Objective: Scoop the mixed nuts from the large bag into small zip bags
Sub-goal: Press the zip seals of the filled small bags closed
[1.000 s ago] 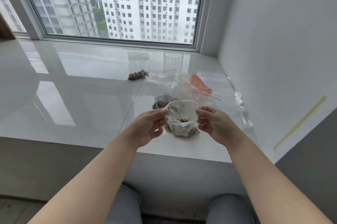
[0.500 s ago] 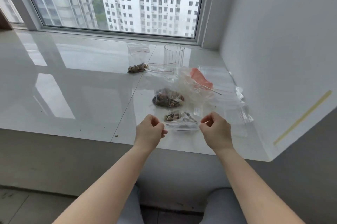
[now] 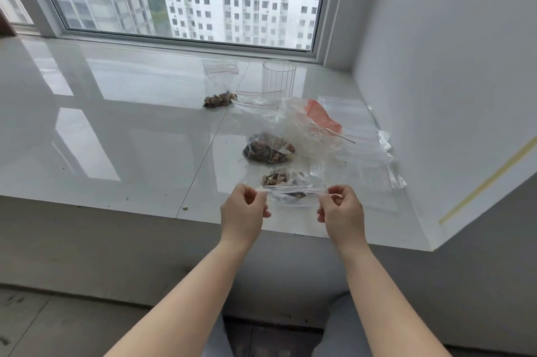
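Both forearms reach forward over the sill [image 3: 122, 136] edge. The left hand [image 3: 242, 213] and right hand [image 3: 343, 213] are curled, each pinching one end of the zip strip of a small bag [image 3: 293, 186] with nuts, which lies near the sill edge. The large bag [image 3: 270, 149] lies just behind it

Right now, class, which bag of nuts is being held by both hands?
The small zip bag nearest the ledge's front edge; left hand and right hand pinch its top corners.
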